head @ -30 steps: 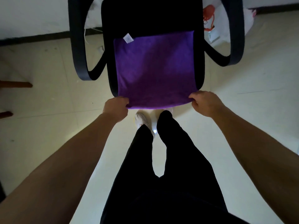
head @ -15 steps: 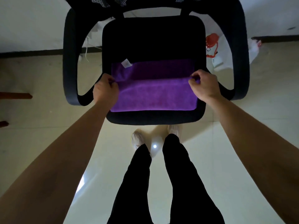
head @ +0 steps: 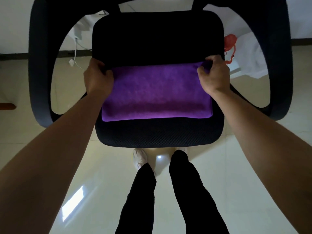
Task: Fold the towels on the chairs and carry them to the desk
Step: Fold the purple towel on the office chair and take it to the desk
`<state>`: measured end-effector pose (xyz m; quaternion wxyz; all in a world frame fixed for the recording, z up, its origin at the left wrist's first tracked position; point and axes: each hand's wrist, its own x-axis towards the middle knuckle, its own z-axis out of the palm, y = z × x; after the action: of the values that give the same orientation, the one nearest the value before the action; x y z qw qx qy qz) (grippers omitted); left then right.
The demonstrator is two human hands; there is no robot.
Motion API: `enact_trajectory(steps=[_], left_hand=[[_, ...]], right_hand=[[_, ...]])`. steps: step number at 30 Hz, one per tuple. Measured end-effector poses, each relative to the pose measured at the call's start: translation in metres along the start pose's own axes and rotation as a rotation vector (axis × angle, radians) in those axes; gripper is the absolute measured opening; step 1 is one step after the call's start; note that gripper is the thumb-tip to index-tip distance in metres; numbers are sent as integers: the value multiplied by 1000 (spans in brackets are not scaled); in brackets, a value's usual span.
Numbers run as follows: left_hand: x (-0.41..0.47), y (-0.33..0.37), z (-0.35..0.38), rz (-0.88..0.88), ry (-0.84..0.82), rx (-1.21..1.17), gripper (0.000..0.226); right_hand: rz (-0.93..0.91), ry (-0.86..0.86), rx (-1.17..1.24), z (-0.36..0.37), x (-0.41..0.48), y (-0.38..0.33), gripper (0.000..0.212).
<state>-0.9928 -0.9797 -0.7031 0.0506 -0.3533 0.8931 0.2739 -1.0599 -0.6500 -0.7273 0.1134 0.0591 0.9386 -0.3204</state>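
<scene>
1. On the seat (head: 157, 135) of a black chair (head: 157, 36) lies the purple towel (head: 157, 93). It is spread flat across the middle, with a band of bare mesh between its near edge and the seat's front lip.
2. The left hand (head: 98, 78) grasps the towel's far left corner, fingers curled over the cloth. The right hand (head: 213, 75) pinches the far right corner, where the fabric bunches between thumb and fingers.
3. The towel's far edge runs straight between the two hands. Its near edge looks thick and rounded.
4. The rear half of the seat is bare and very dark, and little texture can be made out there.
5. Two looped black armrests (head: 40, 65) curve down on either side of the seat, apart from the towel.
6. Below the chair spreads a pale, glossy tiled floor (head: 101, 174), with bright reflections between the person's feet and at the lower left.
7. The person stands just in front of the seat, legs (head: 185, 191) in black trousers. A light shoe (head: 140, 157) shows by the seat's front edge.
8. Behind the chair a white wall (head: 13, 22) meets the floor at a dark skirting (head: 13, 56). A white cable (head: 75, 51) hangs down to the floor on the left.
9. On the right, by the wall, sits a white bag (head: 249, 53) with a red object (head: 230, 43) beside it. What the object is cannot be told.
10. At the far left edge a brown wooden piece (head: 6, 105) juts in.
</scene>
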Motion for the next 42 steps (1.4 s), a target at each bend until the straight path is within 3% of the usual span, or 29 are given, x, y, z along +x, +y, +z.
enact_trajectory(steps=[3, 7, 9, 12, 16, 23, 25, 29, 31, 34, 37, 42], left_hand=[[-8, -4, 7, 62, 39, 2, 44], [-48, -4, 18, 301, 211, 178, 54], [-70, -8, 26, 508, 150, 335, 55], [-90, -27, 40, 686, -118, 588, 66], [-90, -47, 51, 645, -248, 658, 79], [-89, -35, 48, 608, -246, 643, 93], [-87, -23, 45, 688, -242, 655, 98], [-61, 7, 51, 1016, -328, 689, 108], [-45, 18, 57, 1014, -422, 732, 121], [-38, 20, 66, 947, -485, 712, 132], [-40, 17, 71, 939, -475, 701, 132], [-40, 16, 73, 956, -444, 728, 129]], right_hand=[[-21, 74, -27, 8, -10, 3, 52], [-194, 261, -293, 15, -46, -11, 63], [-330, 217, -382, 27, -69, -17, 62], [-390, -6, -533, 48, -99, -7, 72], [-336, -109, -640, 52, -106, 13, 85], [-300, -161, -547, 46, -101, 8, 89], [-251, -107, -458, 44, -101, 7, 85], [-29, 128, -264, 39, -99, 5, 73], [56, 179, -195, 30, -91, 1, 72], [213, 121, -12, 16, -73, 0, 70], [446, 19, 187, 7, -59, 6, 55], [533, -222, 180, -4, -63, 12, 54]])
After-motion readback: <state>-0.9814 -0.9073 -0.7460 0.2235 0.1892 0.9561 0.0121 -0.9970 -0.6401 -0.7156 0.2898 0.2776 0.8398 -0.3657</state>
